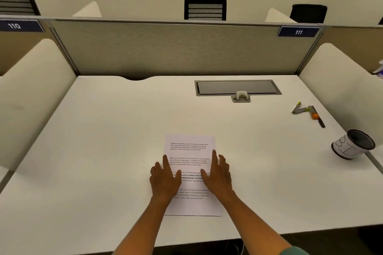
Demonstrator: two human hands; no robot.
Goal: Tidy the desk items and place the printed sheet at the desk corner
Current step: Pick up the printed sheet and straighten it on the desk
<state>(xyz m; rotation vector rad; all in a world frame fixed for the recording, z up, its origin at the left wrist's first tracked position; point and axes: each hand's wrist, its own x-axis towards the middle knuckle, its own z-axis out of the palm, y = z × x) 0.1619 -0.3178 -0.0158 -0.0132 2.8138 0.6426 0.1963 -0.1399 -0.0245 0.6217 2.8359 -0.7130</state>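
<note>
Your left hand [164,182] and right hand [219,176] press flat on the printed sheet [189,149], fingers straight and slightly spread, near the middle of the white tabletop [103,140]. Farther right lie a hole punch [241,97], a stapler [300,108], a pen [317,116] and a tipped pen cup [352,144].

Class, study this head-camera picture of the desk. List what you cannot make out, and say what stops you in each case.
1. Printed sheet: middle lines are covered by the left hand and right hand; the rest of the text is too small to read.
2. Pen holder, lying on its side: its inside is too dark to see.
3. Small tools at the right: too small to identify.
4. Desk: its near corners are cut off by the picture's edges.
</note>
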